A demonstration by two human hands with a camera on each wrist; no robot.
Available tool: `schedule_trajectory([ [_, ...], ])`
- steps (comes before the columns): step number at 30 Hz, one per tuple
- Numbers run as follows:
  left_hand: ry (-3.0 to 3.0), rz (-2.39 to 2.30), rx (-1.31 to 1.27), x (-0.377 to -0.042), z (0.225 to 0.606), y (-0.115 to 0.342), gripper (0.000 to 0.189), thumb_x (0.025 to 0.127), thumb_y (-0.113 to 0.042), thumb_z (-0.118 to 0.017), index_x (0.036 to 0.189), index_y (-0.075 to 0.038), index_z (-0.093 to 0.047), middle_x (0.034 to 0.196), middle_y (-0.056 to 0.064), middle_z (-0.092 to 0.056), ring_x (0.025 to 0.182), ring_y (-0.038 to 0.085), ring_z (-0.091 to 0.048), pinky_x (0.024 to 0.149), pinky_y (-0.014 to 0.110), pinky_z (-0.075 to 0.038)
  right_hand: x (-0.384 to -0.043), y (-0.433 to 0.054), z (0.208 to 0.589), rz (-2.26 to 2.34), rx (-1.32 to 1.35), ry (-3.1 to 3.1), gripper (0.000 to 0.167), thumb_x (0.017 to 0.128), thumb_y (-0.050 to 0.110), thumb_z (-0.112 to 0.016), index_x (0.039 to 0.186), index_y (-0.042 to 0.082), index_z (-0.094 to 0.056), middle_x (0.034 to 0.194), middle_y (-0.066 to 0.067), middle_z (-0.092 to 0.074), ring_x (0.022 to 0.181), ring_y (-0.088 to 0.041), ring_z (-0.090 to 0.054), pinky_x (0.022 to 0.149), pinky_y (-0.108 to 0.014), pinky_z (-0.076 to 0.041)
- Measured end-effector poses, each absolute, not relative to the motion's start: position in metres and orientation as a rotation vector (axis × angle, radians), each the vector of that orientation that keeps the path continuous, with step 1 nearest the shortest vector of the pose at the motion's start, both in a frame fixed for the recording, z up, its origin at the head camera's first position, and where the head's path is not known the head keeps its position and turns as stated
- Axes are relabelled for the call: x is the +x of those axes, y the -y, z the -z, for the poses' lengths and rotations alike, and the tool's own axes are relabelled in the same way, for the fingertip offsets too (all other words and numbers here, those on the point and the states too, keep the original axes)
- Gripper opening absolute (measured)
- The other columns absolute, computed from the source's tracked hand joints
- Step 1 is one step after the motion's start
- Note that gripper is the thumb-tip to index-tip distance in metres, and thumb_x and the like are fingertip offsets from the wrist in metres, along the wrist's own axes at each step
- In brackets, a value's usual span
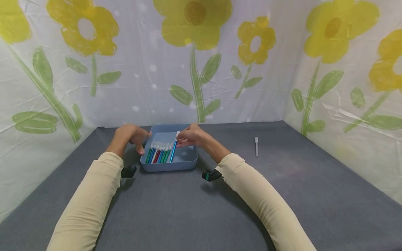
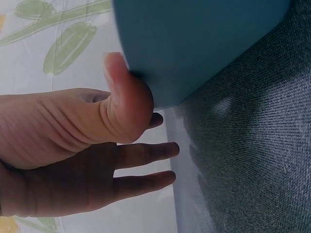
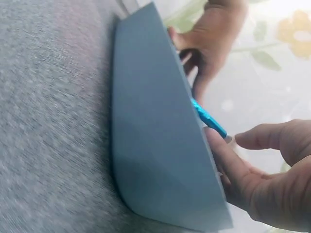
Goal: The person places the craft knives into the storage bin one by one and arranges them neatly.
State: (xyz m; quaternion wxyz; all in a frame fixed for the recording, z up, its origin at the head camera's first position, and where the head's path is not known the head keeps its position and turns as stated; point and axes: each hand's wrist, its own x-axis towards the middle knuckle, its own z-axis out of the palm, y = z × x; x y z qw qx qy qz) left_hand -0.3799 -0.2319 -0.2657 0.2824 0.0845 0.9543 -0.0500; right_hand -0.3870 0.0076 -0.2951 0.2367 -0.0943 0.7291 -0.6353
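A shallow blue-grey tray (image 1: 169,167) sits on the dark table, with a row of slim capped pens (image 1: 158,156) in green, blue, white and red along its left side. My right hand (image 1: 193,135) pinches a shiny blue pen (image 1: 173,152) near its whitish upper end. That pen slants at the right end of the row, its lower end down in the tray. At the tray's left wall is my left hand (image 1: 132,136); in the left wrist view its thumb (image 2: 127,99) touches the wall's outer side while other fingers extend straight behind.
One whitish capped pen (image 1: 256,147) lies alone on the table, right of the tray. Dark devices (image 1: 211,175) are strapped at both wrists. Behind and at the sides hang white sheets (image 1: 135,87) printed with yellow flowers, meeting the grey table's (image 1: 176,209) edges.
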Motion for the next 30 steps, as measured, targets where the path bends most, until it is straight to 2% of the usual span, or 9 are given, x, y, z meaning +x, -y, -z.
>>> schedule_trajectory([
  [2, -2.561, 0.14, 0.216, -0.381, 0.266, 0.232, 0.117, 0.091, -0.035, -0.081, 0.166, 0.002, 0.0, 0.172, 0.033, -0.005, 0.155, 0.048, -0.032, 0.119, 0.056, -0.041, -0.385, -0.004, 0.296, 1.756, -0.244, -1.991, 0.04, 0.1, -0.004, -0.062, 0.138, -0.016, -0.057, 0.145, -0.035, -0.058, 0.122, -0.041, -0.07, 0.102, -0.042, -0.057],
  [5, -2.566, 0.144, 0.209, -0.383, 0.266, 0.232, 0.117, 0.09, -0.036, -0.081, 0.167, 0.002, -0.001, 0.172, 0.032, -0.005, 0.156, 0.048, -0.03, 0.119, 0.057, -0.041, -0.383, 0.0, 0.296, 1.747, -0.215, -1.998, 0.039, 0.099, -0.006, -0.062, 0.136, -0.017, -0.058, 0.142, -0.035, -0.06, 0.099, -0.033, -0.076, 0.098, -0.039, -0.059],
  [9, -2.568, 0.143, 0.206, -0.384, 0.265, 0.233, 0.117, 0.09, -0.037, -0.082, 0.167, 0.001, -0.002, 0.172, 0.032, -0.006, 0.156, 0.048, -0.03, 0.119, 0.058, -0.04, -0.381, 0.004, 0.297, 1.717, -0.188, -2.011, 0.037, 0.1, -0.006, -0.062, 0.134, -0.017, -0.06, 0.141, -0.034, -0.061, 0.077, -0.021, -0.071, 0.088, -0.034, -0.062],
  [15, -2.554, 0.145, 0.24, -0.383, 0.266, 0.234, 0.118, 0.09, -0.037, -0.081, 0.166, 0.003, -0.001, 0.171, 0.034, -0.005, 0.157, 0.048, -0.028, 0.119, 0.057, -0.041, -0.382, 0.008, 0.306, 1.735, -0.155, -1.99, 0.045, 0.098, -0.01, -0.062, 0.141, -0.018, -0.051, 0.142, -0.034, -0.058, 0.072, -0.021, -0.069, 0.074, -0.029, -0.064],
  [19, -2.558, 0.126, 0.21, -0.382, 0.267, 0.234, 0.117, 0.09, -0.038, -0.081, 0.167, 0.002, -0.001, 0.172, 0.033, -0.006, 0.156, 0.048, -0.031, 0.119, 0.057, -0.041, -0.382, 0.008, 0.311, 1.737, -0.106, -1.981, 0.053, 0.098, -0.011, -0.062, 0.148, -0.015, -0.045, 0.14, -0.034, -0.06, 0.07, -0.02, -0.069, 0.072, -0.03, -0.065],
  [23, -2.556, 0.136, 0.216, -0.381, 0.266, 0.233, 0.117, 0.091, -0.038, -0.081, 0.167, 0.001, -0.001, 0.172, 0.033, -0.005, 0.156, 0.048, -0.029, 0.119, 0.057, -0.04, -0.381, 0.009, 0.312, 1.721, -0.082, -2.0, 0.051, 0.097, -0.01, -0.063, 0.146, -0.015, -0.048, 0.136, -0.034, -0.064, 0.077, -0.025, -0.073, 0.086, -0.036, -0.064],
  [26, -2.55, 0.15, 0.227, -0.381, 0.265, 0.233, 0.117, 0.092, -0.038, -0.08, 0.167, 0.001, 0.0, 0.172, 0.032, -0.004, 0.158, 0.048, -0.025, 0.12, 0.058, -0.039, -0.38, 0.009, 0.312, 1.673, -0.09, -2.027, 0.045, 0.099, -0.008, -0.063, 0.142, -0.015, -0.054, 0.135, -0.034, -0.065, 0.099, -0.036, -0.077, 0.098, -0.04, -0.06],
  [28, -2.55, 0.161, 0.233, -0.38, 0.265, 0.233, 0.117, 0.091, -0.039, -0.08, 0.167, 0.001, 0.0, 0.172, 0.032, -0.005, 0.159, 0.049, -0.021, 0.121, 0.059, -0.037, -0.38, 0.009, 0.311, 1.648, -0.097, -2.031, 0.042, 0.1, -0.006, -0.063, 0.141, -0.015, -0.055, 0.136, -0.034, -0.065, 0.116, -0.04, -0.073, 0.103, -0.041, -0.058],
  [30, -2.55, 0.152, 0.23, -0.38, 0.266, 0.234, 0.118, 0.091, -0.039, -0.081, 0.167, 0.001, 0.0, 0.172, 0.032, -0.005, 0.159, 0.049, -0.02, 0.122, 0.059, -0.036, -0.379, 0.01, 0.311, 1.635, -0.105, -2.028, 0.042, 0.101, -0.005, -0.062, 0.141, -0.014, -0.055, 0.137, -0.034, -0.064, 0.125, -0.04, -0.068, 0.105, -0.042, -0.056],
])
